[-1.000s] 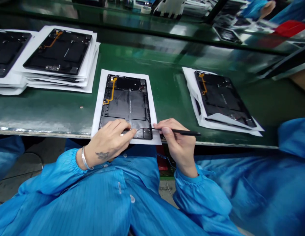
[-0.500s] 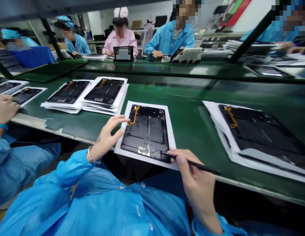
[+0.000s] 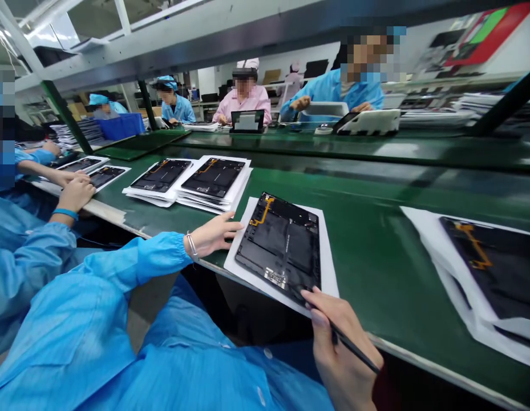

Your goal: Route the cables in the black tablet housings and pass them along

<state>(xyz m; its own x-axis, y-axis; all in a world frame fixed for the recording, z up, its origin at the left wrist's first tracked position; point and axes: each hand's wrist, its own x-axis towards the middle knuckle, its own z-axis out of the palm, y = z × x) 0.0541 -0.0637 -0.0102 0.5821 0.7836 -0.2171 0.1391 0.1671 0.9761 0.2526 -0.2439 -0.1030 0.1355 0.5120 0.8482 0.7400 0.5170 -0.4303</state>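
An opened tablet housing [image 3: 282, 245] lies on a white sheet [image 3: 328, 240] at the front edge of the green bench. Its inside is black, with an orange flex cable [image 3: 262, 212] at the upper left and silvery contacts along the lower edge. My left hand [image 3: 215, 234] is open, fingers apart, at the sheet's left side beside the housing. In my right hand [image 3: 344, 328] is a slim black pen-like tool [image 3: 354, 349], gripped between thumb and fingers. The fingertips are at the housing's lower right corner and hide the tool's tip.
Two stacks of similar housings on white sheets [image 3: 213, 178] stand left of mine, and another housing [image 3: 500, 274] lies at the right. A co-worker's hand [image 3: 79, 194] rests on a housing at far left. More people sit across the bench. A grey shelf beam [image 3: 247, 51] crosses above.
The camera view has shifted, so the bench appears lower and further right. My left fingers have lowered beside the sheet. My right hand keeps the black tool at the lower right corner, with its handle angled more steeply.
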